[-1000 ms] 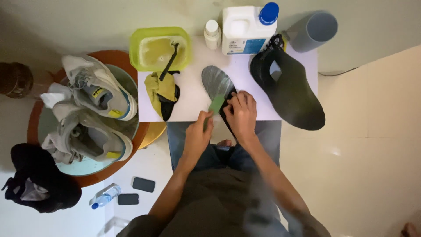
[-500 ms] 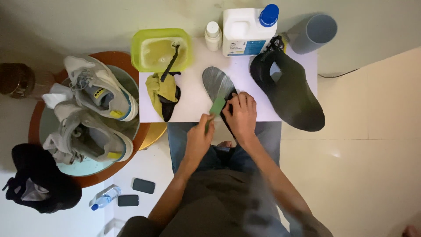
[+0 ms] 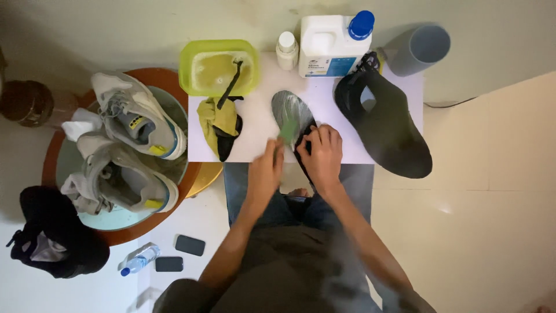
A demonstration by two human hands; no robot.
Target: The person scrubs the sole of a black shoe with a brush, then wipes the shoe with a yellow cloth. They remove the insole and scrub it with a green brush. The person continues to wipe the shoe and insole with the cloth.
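Insole (image 3: 292, 113) sits on the white table (image 3: 255, 148), grey and shiny-looking, with its long axis running away from the person and tilted a bit to their left at the far end, while the heel end comes back toward their lap. The right hand (image 3: 321, 153) is clamped down on that near end, fingers (image 3: 313, 139) curled over it and pinning it flat. The left hand (image 3: 267, 168) is just beside it on the left, wrapped around something small and green (image 3: 286, 132) that touches the middle of the insole; it's blurry, so I can't tell if it's a brush or a sponge. So both hands are right on it, with the free length of the insole lying straight ahead of the fingers. As for containers, the lime green tub (image 3: 219, 66) at the far left corner of the table holds yellowish liquid with a dark brush (image 3: 230, 84) leaning in it, and a yellow cloth (image 3: 220, 122) lies just in front. A small white bottle (image 3: 286, 51) and a white jug with a blue cap (image 3: 336, 40) stand at the back edge. The black shoe (image 3: 385, 124) lies to the right. Off the table, a round basin (image 3: 116, 217) holds two grey sneakers (image 3: 130, 148).
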